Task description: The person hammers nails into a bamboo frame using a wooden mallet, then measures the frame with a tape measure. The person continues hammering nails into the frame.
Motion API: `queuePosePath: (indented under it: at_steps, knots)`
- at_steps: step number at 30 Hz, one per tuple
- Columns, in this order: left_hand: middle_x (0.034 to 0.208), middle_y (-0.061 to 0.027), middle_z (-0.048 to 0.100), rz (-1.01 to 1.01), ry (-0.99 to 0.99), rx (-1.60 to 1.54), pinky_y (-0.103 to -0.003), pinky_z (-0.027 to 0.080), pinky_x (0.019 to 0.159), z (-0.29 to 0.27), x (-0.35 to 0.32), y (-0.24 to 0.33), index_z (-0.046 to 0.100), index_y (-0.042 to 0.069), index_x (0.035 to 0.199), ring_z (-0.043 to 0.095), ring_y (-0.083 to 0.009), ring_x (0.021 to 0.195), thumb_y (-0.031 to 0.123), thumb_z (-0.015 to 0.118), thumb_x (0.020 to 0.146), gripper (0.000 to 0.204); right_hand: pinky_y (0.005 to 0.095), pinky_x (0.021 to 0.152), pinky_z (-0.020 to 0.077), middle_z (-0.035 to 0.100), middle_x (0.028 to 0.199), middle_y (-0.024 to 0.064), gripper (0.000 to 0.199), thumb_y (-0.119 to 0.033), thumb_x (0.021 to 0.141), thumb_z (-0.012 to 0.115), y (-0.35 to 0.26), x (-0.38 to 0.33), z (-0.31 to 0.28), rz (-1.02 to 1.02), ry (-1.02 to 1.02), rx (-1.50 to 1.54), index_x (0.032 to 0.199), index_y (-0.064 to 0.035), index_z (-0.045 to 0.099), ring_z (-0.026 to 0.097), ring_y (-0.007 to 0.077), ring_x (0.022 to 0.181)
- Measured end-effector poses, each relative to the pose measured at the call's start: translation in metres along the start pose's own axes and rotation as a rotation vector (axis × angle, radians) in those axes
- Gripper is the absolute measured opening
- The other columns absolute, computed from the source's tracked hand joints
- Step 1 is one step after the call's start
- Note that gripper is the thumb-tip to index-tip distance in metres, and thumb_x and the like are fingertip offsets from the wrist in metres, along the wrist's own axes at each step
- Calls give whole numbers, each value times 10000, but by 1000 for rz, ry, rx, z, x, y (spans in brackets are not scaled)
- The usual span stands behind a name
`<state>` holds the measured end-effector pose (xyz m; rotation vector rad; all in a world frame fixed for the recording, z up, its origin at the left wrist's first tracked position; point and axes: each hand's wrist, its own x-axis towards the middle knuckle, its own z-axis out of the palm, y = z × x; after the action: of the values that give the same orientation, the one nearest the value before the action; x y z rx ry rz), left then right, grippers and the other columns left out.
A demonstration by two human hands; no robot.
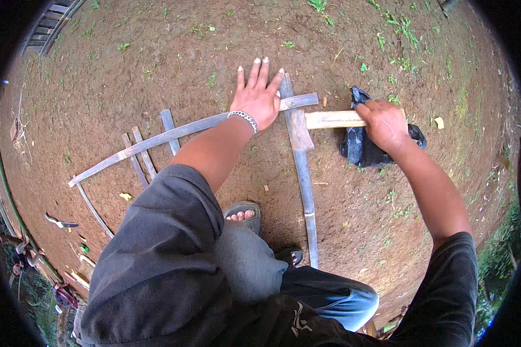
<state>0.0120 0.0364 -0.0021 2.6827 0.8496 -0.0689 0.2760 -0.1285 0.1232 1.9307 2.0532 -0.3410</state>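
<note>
The left hand point(257, 97) lies flat with spread fingers on the crossing of two grey bamboo strips point(298, 139), while the right hand point(385, 122) grasps a pale wooden stick point(333, 119) beside a black bag point(362, 147). I think the long curved strip can spring or slide if the palm lifts, and its thin edge could cut the fingers; the strips look flat, weathered and flexible on the bare soil point(156, 52).
</note>
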Motion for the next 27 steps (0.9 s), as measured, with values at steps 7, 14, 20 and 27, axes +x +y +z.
queuePosePath:
  at_steps: [7,14,20,27]
  knots:
    - [1650,-219,199,8,14,-30,-617,99,1229,2,0,-2,354,150,1564,132,-381,1548,279,447,985,601,432,753,537,626,870,65,85,-160,853,579,7,18,0,-7,-45,-47,932,-158,611,671,291,876]
    - [1650,-214,202,5,12,-17,-612,98,1231,2,1,-1,347,157,1568,133,-376,1548,280,446,988,601,418,755,538,602,847,51,110,-170,833,590,6,13,6,44,27,-87,937,-172,627,668,264,865]
    - [1651,-212,201,3,15,3,-610,99,1232,1,0,-2,347,150,1568,130,-374,1549,282,444,989,602,425,756,538,639,879,75,82,-164,861,579,5,16,-5,-160,-18,-65,926,-158,630,675,281,891]
    - [1647,-221,204,6,18,1,-621,108,1227,0,2,-1,352,154,1566,135,-380,1547,279,447,983,603,438,758,543,657,908,76,123,-155,858,589,5,15,1,-122,5,-57,963,-165,653,683,286,897]
